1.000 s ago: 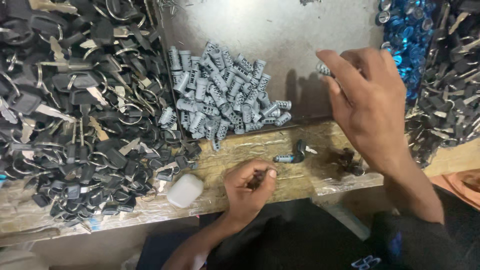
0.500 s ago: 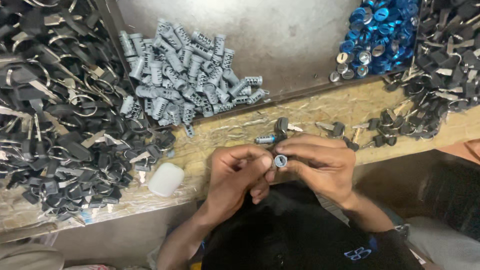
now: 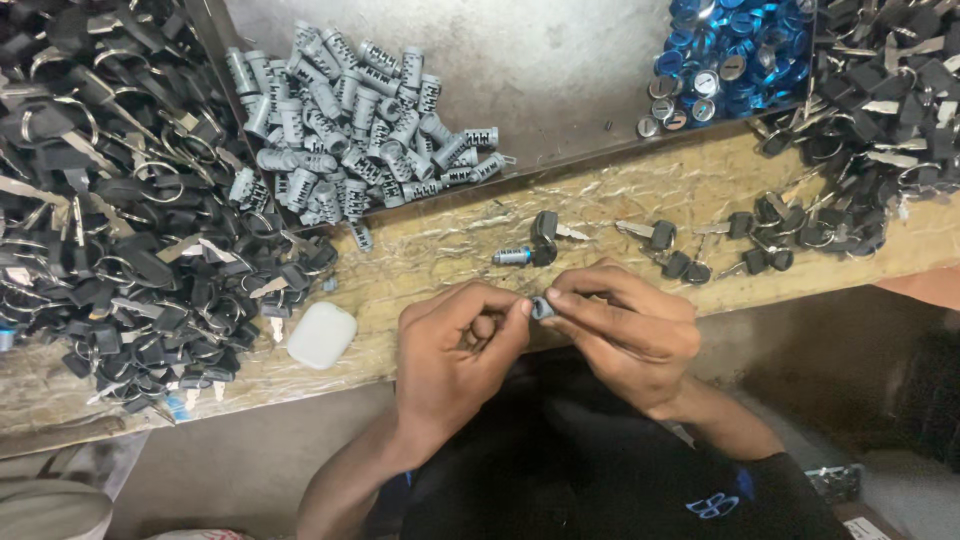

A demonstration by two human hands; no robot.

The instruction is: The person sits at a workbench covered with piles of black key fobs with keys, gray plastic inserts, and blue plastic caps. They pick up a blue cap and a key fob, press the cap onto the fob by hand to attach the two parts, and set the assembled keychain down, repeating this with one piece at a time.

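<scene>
My left hand (image 3: 455, 350) and my right hand (image 3: 625, 330) meet at the table's front edge, fingertips pinched together on one small grey lock cylinder (image 3: 542, 307). Just beyond them on the wooden bench lies an assembled cylinder with a black-headed key (image 3: 530, 247) in it. A heap of grey lock cylinders (image 3: 350, 130) sits on the metal tray (image 3: 560, 70) further back.
A big pile of black-headed keys on rings (image 3: 120, 210) fills the left. More black keys (image 3: 860, 110) are heaped at the right, with several loose ones (image 3: 700, 250) on the bench. Blue round caps (image 3: 730, 55) lie at the tray's back right. A white small case (image 3: 322, 335) rests near the front edge.
My right hand came back from the tray at the far right to the front edge and joined my left hand on the cylinder. The view has shifted left.
</scene>
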